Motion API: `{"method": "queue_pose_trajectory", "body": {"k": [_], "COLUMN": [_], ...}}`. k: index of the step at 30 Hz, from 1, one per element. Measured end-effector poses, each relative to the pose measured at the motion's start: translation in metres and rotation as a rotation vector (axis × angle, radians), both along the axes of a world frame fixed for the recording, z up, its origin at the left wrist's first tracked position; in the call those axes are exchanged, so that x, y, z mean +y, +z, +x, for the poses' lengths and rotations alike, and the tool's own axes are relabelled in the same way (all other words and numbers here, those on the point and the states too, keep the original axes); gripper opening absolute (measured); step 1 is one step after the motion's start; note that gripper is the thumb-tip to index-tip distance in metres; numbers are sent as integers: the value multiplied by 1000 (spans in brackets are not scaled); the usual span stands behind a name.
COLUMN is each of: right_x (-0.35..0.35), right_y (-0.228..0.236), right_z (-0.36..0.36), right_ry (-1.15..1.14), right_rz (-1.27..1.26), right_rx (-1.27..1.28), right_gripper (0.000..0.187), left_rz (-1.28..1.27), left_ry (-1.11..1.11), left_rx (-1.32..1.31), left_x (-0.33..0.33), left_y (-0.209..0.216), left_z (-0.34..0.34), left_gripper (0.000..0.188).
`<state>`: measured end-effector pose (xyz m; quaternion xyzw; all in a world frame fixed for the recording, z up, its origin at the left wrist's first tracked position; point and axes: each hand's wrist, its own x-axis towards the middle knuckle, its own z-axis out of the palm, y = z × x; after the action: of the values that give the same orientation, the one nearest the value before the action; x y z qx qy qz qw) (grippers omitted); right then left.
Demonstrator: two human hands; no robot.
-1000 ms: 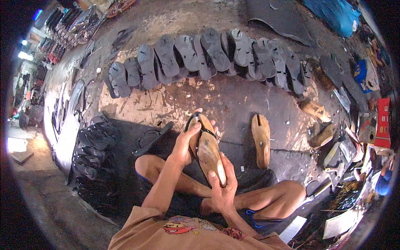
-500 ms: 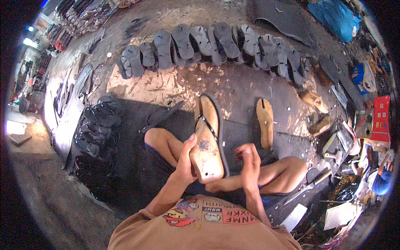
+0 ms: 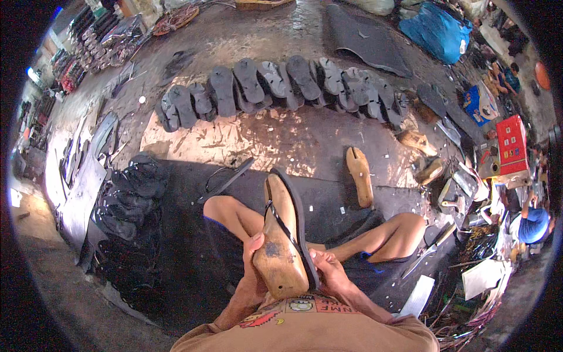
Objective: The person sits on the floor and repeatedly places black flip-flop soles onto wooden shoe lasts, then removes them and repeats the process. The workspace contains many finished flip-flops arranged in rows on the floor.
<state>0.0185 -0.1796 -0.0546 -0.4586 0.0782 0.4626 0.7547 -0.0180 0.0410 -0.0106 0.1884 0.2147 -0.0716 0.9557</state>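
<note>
A pale wooden shoe last (image 3: pixel 279 249) lies in front of my body, heel end toward me. A black thong sandal (image 3: pixel 301 234) is fitted against it, its strap (image 3: pixel 282 220) crossing the last near the toe end. My left hand (image 3: pixel 252 264) grips the last from the left side, thumb up along its edge. On the other side, my right hand (image 3: pixel 329 273) pinches the edge of the sandal's sole close to the heel; some of its fingertips are hidden behind the sole. Past my right knee lies another wooden last (image 3: pixel 360 176) with a slit toe.
A long row of dark sandal soles (image 3: pixel 246 85) stretches across the floor ahead. Black sandals (image 3: pixel 132 193) are piled at left, and a single sandal (image 3: pixel 231 179) lies beyond my left knee. At right are a knife (image 3: pixel 431 249), more lasts (image 3: pixel 417 142) and a red box (image 3: pixel 511 146).
My right hand has come in from the right and taken hold of the sole's edge. The last and sandal have moved nearer my body, and the view has tilted up.
</note>
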Motion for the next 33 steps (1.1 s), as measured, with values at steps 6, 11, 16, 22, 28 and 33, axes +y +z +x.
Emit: {"method": "queue_pose_trajectory", "body": {"k": [6, 11, 16, 22, 28, 33], "right_x": [57, 75, 54, 8, -16, 19], "right_y": [1, 3, 61, 77, 87, 78], "right_z": [-3, 10, 36, 38, 49, 54], "right_ry": [-60, -348, 32, -165, -252, -395], "right_rz": [-10, -20, -346, 24, 511, -73], "right_rx": [525, -28, -996, -124, 257, -539], "right_gripper": [56, 22, 124, 81, 74, 113], "left_rz": [417, 682, 977, 1359, 1019, 1302], "left_ry": [-17, 7, 49, -187, -113, 199], "left_rx": [-80, 73, 1, -226, -318, -211], "left_x": [20, 15, -20, -12, -35, -68], "left_y": [24, 13, 34, 38, 11, -19], "left_z": [23, 34, 58, 45, 46, 68], "left_gripper": [78, 58, 70, 29, 35, 34]}}
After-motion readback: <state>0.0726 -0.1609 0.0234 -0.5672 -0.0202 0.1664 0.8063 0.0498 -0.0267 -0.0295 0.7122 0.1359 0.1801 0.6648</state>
